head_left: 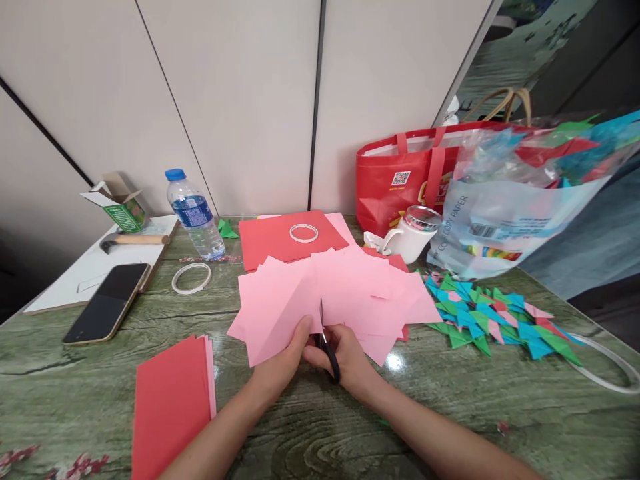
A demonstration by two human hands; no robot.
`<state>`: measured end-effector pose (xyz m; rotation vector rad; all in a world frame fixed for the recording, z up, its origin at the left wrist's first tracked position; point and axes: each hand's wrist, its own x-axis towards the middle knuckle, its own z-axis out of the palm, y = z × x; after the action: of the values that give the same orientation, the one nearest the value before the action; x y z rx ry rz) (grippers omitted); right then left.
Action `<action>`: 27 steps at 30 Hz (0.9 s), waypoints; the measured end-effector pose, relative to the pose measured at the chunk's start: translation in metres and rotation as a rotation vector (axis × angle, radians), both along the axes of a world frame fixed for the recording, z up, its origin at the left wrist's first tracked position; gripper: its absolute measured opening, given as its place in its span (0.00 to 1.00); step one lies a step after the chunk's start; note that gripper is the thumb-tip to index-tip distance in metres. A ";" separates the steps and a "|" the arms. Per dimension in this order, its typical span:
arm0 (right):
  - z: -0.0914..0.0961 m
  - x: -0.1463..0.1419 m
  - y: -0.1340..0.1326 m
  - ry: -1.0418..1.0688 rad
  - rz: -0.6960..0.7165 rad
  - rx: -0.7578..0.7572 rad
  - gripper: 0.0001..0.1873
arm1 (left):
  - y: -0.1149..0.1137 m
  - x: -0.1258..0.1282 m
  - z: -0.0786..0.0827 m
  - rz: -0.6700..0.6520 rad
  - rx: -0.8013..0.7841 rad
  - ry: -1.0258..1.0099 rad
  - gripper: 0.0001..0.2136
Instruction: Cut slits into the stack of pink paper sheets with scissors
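Observation:
My left hand (280,367) pinches the near edge of a pink paper sheet (275,303) and holds it up off the green table (450,407). My right hand (350,360) grips black-handled scissors (327,343), whose blades point away from me into the sheet's edge. More pink sheets (370,293) lie fanned out behind the held one. A stack of red paper (173,400) with a pink sheet under it lies near my left forearm.
A phone (107,300), a tape ring (191,277), a water bottle (195,213) and a hammer (133,240) are on the left. A red stack with a ring (285,237), a white mug (413,233), a red bag (405,180), a plastic bag (515,200) and folded paper triangles (495,317) lie behind and to the right.

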<state>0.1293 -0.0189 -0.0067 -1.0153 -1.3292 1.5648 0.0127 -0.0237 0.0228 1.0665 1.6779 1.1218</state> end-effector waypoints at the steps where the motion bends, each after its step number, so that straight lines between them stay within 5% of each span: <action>1: 0.000 0.000 0.000 -0.003 -0.002 -0.002 0.16 | 0.000 0.000 0.000 -0.009 0.004 -0.008 0.16; 27: 0.001 -0.004 -0.001 -0.007 -0.065 -0.069 0.16 | 0.001 0.000 0.000 -0.123 -0.080 0.005 0.14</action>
<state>0.1254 -0.0202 -0.0055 -1.0973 -1.2421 1.5687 0.0126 -0.0228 0.0228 1.1068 1.6248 0.9660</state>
